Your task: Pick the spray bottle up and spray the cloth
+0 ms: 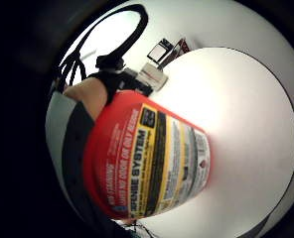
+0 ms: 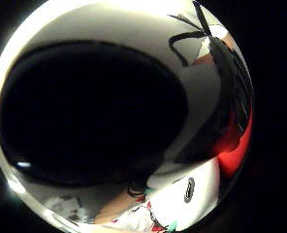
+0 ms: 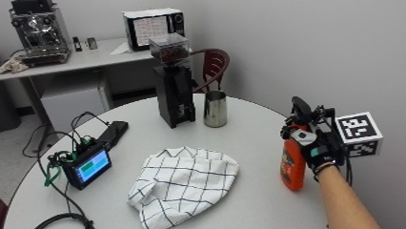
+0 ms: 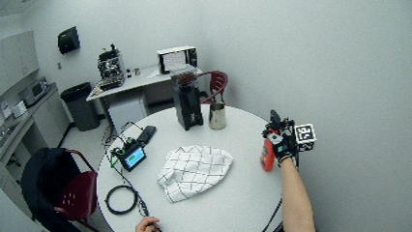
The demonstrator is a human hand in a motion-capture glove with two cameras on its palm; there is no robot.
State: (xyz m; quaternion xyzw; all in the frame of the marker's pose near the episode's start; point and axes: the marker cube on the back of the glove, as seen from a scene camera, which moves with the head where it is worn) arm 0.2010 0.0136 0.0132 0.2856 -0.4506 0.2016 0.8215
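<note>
An orange-red spray bottle point(image 3: 292, 164) is upright at the right edge of the round white table point(image 3: 254, 143). I cannot tell whether its base touches the tabletop. My gloved right hand point(image 3: 315, 149) grips the bottle's neck below the black nozzle, fingers curled round it. A white cloth with a dark grid pattern point(image 3: 184, 180) lies crumpled in the middle of the table, to the left of the bottle and apart from it. In the little finger side palm view the spray bottle point(image 1: 147, 166), with its yellow and black label, is close to the palm. In the wide outside view the spray bottle point(image 4: 266, 155) is in the gloved hand point(image 4: 283, 145) and the cloth point(image 4: 193, 171) lies beside them.
A black coffee grinder point(image 3: 174, 86) and a steel pitcher point(image 3: 216, 109) stand at the table's far side. A small screen device point(image 3: 89, 167) with cables sits at the left edge. A red chair point(image 3: 213, 64) stands behind the table. A bare hand point(image 4: 148, 224) rests at the near edge.
</note>
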